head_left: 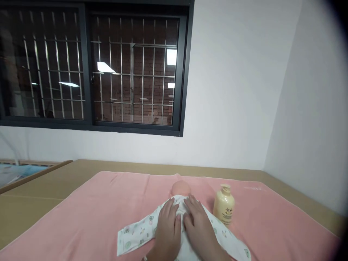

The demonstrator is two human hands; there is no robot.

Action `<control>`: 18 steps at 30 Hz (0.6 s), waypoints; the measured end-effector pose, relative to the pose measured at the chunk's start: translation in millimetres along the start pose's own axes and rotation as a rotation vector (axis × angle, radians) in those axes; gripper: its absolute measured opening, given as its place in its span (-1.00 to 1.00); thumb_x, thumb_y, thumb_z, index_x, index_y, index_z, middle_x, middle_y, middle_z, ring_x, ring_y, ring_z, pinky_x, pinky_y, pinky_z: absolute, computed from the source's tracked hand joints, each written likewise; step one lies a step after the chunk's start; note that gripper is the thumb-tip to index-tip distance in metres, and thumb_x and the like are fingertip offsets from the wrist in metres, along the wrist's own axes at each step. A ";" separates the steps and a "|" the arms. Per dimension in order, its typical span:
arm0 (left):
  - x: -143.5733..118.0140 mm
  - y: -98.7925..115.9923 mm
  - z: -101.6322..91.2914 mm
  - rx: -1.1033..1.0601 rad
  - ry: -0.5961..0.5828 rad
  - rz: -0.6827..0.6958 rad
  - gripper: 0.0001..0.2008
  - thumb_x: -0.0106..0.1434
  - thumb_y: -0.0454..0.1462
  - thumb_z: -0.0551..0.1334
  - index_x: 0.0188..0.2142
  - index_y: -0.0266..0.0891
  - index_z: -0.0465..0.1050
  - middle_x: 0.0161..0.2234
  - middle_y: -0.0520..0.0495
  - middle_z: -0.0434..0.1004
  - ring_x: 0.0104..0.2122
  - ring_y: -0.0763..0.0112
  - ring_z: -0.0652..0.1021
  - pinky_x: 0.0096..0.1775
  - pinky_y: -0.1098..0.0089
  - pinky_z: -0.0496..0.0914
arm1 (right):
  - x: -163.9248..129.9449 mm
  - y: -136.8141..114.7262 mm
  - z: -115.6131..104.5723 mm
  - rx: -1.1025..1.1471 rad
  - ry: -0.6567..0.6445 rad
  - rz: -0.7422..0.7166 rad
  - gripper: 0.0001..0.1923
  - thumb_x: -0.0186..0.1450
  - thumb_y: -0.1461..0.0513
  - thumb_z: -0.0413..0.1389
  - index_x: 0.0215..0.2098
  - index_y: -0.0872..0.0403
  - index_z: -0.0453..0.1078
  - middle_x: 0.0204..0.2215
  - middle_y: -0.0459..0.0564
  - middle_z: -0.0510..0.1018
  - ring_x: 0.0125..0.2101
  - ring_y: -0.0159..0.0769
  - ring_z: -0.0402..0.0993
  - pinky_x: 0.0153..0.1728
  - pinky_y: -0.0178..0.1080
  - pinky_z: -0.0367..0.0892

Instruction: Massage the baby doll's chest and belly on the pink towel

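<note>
A baby doll lies on a pink towel, its bald head pointing away from me. It wears a white printed garment with one sleeve spread out to the left. My left hand and my right hand both rest flat on the doll's chest, side by side, fingers together and pointing toward the head. Neither hand grips anything. A cream pump bottle stands upright just to the right of the doll, close to my right hand.
The pink towel covers a tan cardboard-coloured surface set against a white wall. A dark barred window fills the upper left. The wall corner runs down on the right. A blue-lined object sits at the far left.
</note>
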State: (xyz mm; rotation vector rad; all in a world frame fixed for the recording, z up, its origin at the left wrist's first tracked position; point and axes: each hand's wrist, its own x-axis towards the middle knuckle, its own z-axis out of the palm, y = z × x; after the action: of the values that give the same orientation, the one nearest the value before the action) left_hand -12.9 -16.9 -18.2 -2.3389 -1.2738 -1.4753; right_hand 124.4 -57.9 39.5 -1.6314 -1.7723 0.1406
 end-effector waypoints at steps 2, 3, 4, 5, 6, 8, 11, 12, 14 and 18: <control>-0.4 -4.1 1.6 0.019 0.037 0.042 -0.69 0.36 -0.25 0.05 0.05 -0.13 0.39 0.14 -0.15 0.40 0.12 0.19 0.44 0.06 0.07 0.45 | 2.6 3.9 3.4 -0.014 -0.006 0.003 -0.46 0.27 0.28 -0.09 0.21 0.13 0.30 0.29 0.06 0.15 0.29 -0.13 0.02 0.29 0.03 -0.05; -0.5 -7.3 3.3 0.032 0.061 0.072 -0.69 0.35 -0.25 0.06 0.04 -0.13 0.40 0.13 -0.15 0.41 0.10 0.18 0.45 0.04 0.08 0.46 | 4.1 6.7 6.7 -0.031 -0.035 -0.003 -0.46 0.26 0.28 -0.08 0.20 0.13 0.31 0.28 0.07 0.16 0.29 -0.11 0.03 0.29 0.04 -0.06; -0.4 -11.2 5.4 0.048 0.084 0.102 -0.70 0.35 -0.25 0.07 0.03 -0.13 0.41 0.12 -0.15 0.42 0.09 0.18 0.46 0.03 0.09 0.47 | 5.8 10.2 10.6 -0.053 -0.075 -0.011 -0.46 0.26 0.28 -0.08 0.20 0.12 0.31 0.27 0.07 0.17 0.29 -0.09 0.03 0.29 0.06 -0.07; -0.2 -15.6 8.1 0.068 0.102 0.136 -0.70 0.34 -0.24 0.08 0.03 -0.14 0.41 0.11 -0.15 0.44 0.08 0.18 0.47 0.01 0.11 0.48 | 7.7 14.0 14.8 -0.073 -0.119 -0.021 -0.46 0.25 0.27 -0.06 0.19 0.12 0.32 0.27 0.08 0.18 0.28 -0.07 0.04 0.28 0.09 -0.07; 0.1 -20.3 11.2 0.088 0.121 0.172 -0.70 0.34 -0.23 0.08 0.02 -0.14 0.42 0.10 -0.15 0.45 0.06 0.19 0.49 0.00 0.13 0.49 | 9.6 18.1 18.8 -0.086 -0.154 -0.028 -0.46 0.24 0.27 -0.05 0.19 0.11 0.33 0.26 0.08 0.19 0.28 -0.04 0.06 0.28 0.10 -0.06; 0.7 -29.3 18.1 0.123 0.160 0.248 -0.72 0.33 -0.21 0.09 -0.01 -0.16 0.43 0.05 -0.16 0.50 0.02 0.20 0.52 -0.05 0.19 0.51 | 12.9 25.7 25.0 -0.085 -0.164 -0.037 -0.46 0.21 0.26 0.00 0.16 0.10 0.36 0.23 0.10 0.23 0.26 0.00 0.10 0.25 0.11 -0.01; 0.4 -37.4 26.3 0.132 0.225 0.309 -0.72 0.34 -0.19 0.07 -0.05 -0.18 0.44 0.00 -0.17 0.54 -0.04 0.21 0.56 -0.12 0.21 0.54 | 14.1 30.4 26.7 -0.066 -0.089 -0.042 -0.46 0.15 0.28 0.02 0.12 0.09 0.41 0.21 0.11 0.28 0.24 -0.02 0.15 0.25 0.06 0.02; -0.2 -37.5 27.3 0.123 0.231 0.293 -0.72 0.35 -0.19 0.06 -0.05 -0.18 0.44 0.01 -0.17 0.53 -0.03 0.21 0.55 -0.11 0.20 0.53 | 13.3 29.7 25.2 -0.064 -0.066 -0.043 -0.45 0.15 0.28 0.01 0.12 0.09 0.40 0.22 0.10 0.27 0.25 -0.04 0.14 0.26 0.04 0.01; -1.5 -33.6 25.4 0.098 0.202 0.239 -0.72 0.35 -0.21 0.07 -0.02 -0.17 0.42 0.05 -0.17 0.49 0.02 0.20 0.52 -0.06 0.17 0.51 | 10.8 25.8 20.7 -0.056 -0.064 -0.035 -0.44 0.17 0.27 0.00 0.15 0.10 0.37 0.24 0.08 0.23 0.26 -0.06 0.11 0.27 0.03 -0.02; -2.2 -16.6 11.1 0.049 0.117 0.161 -0.70 0.33 -0.24 0.09 0.03 -0.15 0.40 0.09 -0.18 0.46 0.06 0.16 0.49 -0.02 0.10 0.49 | 8.0 19.1 13.9 -0.056 -0.199 -0.008 -0.44 0.22 0.22 -0.02 0.19 0.15 0.33 0.25 0.10 0.20 0.28 -0.04 0.06 0.28 0.07 -0.03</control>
State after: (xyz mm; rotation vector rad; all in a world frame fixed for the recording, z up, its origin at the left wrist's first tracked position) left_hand -16.9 -2.2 -31.2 -2.2295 -1.0546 -1.4880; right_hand 132.9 -41.6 22.6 -1.6993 -1.9468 0.2592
